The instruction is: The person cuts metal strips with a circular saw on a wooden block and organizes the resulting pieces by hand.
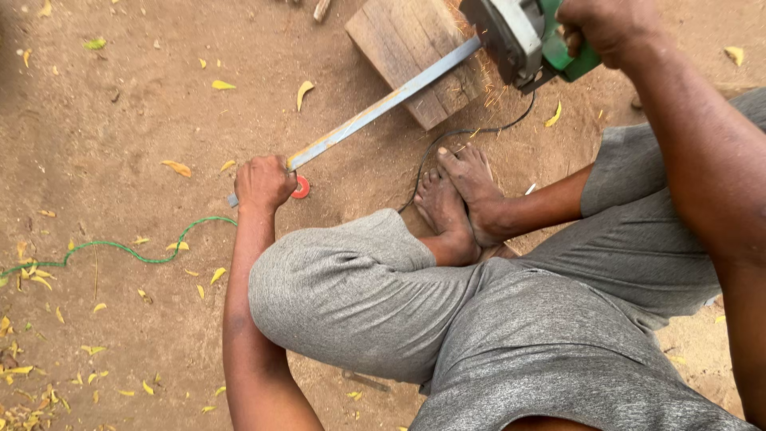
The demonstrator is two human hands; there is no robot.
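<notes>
Location: bare dirt ground (pixel 120 120) strewn with yellow leaves; seated posture, knees bent, bare feet (pixel 459 199) crossed in front of grey trousers.

Left hand (pixel 263 182): fingers curled tight into a full fist around the near end of a long flat metal bar (pixel 375 112), pinning it low to the ground. Small red disc (pixel 301 188) just beside the knuckles, on the dirt.

Metal bar: long axis diagonal, running from the left fist up and to the right, away from the body, with its far part laid across a wooden block (pixel 407 48). Far end hidden beneath the tool.

Right hand (pixel 606 28): wrapped closed on the green handle of an angle grinder (pixel 523 36), held over the bar where it crosses the block. Fingertips partly out of frame; grip appears firm. Sparks visible at the contact point and just below it, above the black cord (pixel 471 132) trailing toward the feet.

Key relation: cut point at the bar's far end, well apart from the left fist at the near end; right hand nearer the cut, left hand serving as clamp only. Feet between the two, near the spark fall.

Also noted: green cable (pixel 120 247) snaking across the ground at left.
</notes>
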